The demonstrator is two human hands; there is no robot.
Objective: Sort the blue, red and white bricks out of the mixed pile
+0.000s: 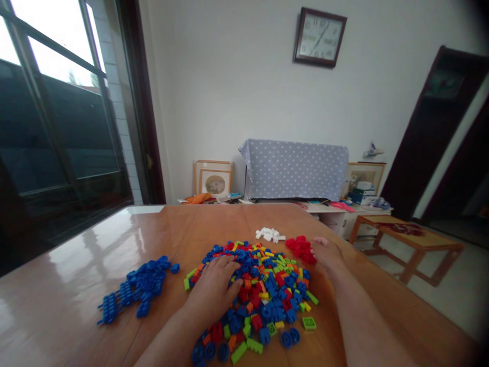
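A large mixed pile of plastic building bricks (269, 303) in blue, red, green, orange and yellow covers the middle of the wooden table. Over its left part lies my left hand (219, 280), open, its fingers stretched across the bricks and its thumb apart. To the pile's upper right, my right hand (327, 253) is at the right edge of a small heap of red bricks (300, 248). Its fingers look loosely apart and touch or nearly touch the heap; the fingertips are partly hidden. Just left of the red heap sits a small group of white bricks (268, 234).
A separate heap of blue pieces (139, 285) lies on the left side of the wooden table (76, 290). Beyond the table stand a cloth-covered object (296, 171), framed pictures (216, 182) and a low wooden stool (412, 239). A clock (320, 38) hangs on the wall.
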